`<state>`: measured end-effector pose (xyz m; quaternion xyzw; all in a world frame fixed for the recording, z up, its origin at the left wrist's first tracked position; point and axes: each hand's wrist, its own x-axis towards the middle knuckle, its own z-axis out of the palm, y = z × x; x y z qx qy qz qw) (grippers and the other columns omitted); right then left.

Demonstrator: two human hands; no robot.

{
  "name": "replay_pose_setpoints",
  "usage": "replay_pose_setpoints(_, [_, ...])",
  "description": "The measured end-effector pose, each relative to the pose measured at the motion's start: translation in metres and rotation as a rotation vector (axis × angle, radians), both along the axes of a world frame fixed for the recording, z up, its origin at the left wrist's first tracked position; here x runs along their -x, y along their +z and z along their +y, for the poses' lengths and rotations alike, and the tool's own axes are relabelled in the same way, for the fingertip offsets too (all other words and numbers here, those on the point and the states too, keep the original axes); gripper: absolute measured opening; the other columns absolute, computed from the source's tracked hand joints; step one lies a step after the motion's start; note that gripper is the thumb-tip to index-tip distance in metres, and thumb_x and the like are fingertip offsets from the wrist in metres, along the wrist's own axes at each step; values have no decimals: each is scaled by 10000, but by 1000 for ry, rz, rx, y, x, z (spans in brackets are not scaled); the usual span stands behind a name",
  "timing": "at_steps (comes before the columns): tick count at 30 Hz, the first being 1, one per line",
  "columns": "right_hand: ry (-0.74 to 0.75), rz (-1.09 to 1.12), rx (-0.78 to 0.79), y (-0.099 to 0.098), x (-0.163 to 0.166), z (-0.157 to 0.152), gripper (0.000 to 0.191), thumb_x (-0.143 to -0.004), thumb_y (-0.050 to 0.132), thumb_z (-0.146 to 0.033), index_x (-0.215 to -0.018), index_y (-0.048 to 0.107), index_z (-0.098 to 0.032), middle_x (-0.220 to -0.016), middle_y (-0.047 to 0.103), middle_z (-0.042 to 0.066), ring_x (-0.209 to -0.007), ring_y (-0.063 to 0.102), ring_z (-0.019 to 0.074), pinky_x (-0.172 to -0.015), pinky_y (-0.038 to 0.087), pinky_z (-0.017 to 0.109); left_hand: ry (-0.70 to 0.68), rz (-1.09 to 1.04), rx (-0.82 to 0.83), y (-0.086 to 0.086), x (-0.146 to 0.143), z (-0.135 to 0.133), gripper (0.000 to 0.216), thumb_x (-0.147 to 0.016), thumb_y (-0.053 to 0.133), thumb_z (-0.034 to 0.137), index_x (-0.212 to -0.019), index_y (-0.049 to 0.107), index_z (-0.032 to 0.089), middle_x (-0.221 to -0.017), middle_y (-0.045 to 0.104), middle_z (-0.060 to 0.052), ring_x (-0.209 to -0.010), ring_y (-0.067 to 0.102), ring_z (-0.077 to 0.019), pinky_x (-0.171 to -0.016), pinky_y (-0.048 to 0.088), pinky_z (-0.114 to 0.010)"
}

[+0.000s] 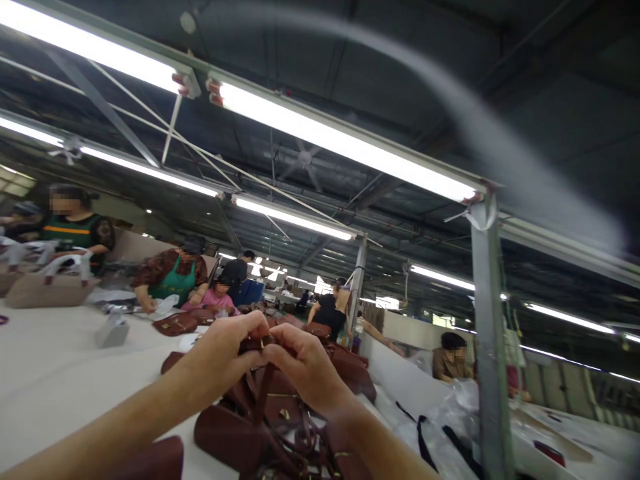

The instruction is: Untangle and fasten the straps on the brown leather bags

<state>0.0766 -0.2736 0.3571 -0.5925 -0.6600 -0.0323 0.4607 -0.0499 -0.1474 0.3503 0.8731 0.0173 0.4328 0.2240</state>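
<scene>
Both hands, left hand (227, 350) and right hand (305, 367), pinch a small brass fitting (262, 344) on the maroon bag (265, 407), its attachment apparently unfinished, more bags (176, 324) waiting on the surface (60, 373).

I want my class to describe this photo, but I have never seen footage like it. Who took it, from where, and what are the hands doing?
The camera sits on a worker's head, so the bare arms reaching in from below are that person's own. The left hand and right hand pinch a small metal fitting on a dark red handbag. It lies on a long pale table among more bags. Other people work along the table under strip lights.
</scene>
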Motion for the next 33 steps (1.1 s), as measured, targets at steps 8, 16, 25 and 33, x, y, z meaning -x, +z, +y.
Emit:
replay_pose_setpoints(8, [-12,-11,-83,-11,-14,-10,121,-805,647,-286,-830,727,-198,-792,632,-10,-758,566,137,-732,425,284,-142,305,109,-6,23,15,294,-850,487,463,-707,532,210,-692,497,46,-704,494,-167,-649,365,-284])
replay_pose_setpoints(16, [141,210,-24,-14,-16,-5,203,-767,697,-325,-930,667,-206,-732,609,-39,-645,521,108,-613,407,257,-365,220,455,-23,13,27,296,-762,605,483,-687,573,199,-594,524,50,-580,427,-123,-571,313,-253])
replay_pose_setpoints(25, [235,152,-132,-27,-6,2,145,-704,785,-262,-816,699,-231,-924,588,12,-819,555,148,-667,444,265,-290,239,479,-30,3,5,245,-678,560,447,-636,515,210,-499,468,71,-490,373,-103,-501,240,-254])
replay_pose_setpoints(33, [213,96,-177,-22,-16,-6,146,-761,779,-334,-850,723,-232,-882,615,16,-805,559,148,-640,460,253,-313,338,382,-38,11,25,352,-762,537,534,-664,561,197,-617,575,17,-620,495,-148,-619,352,-270])
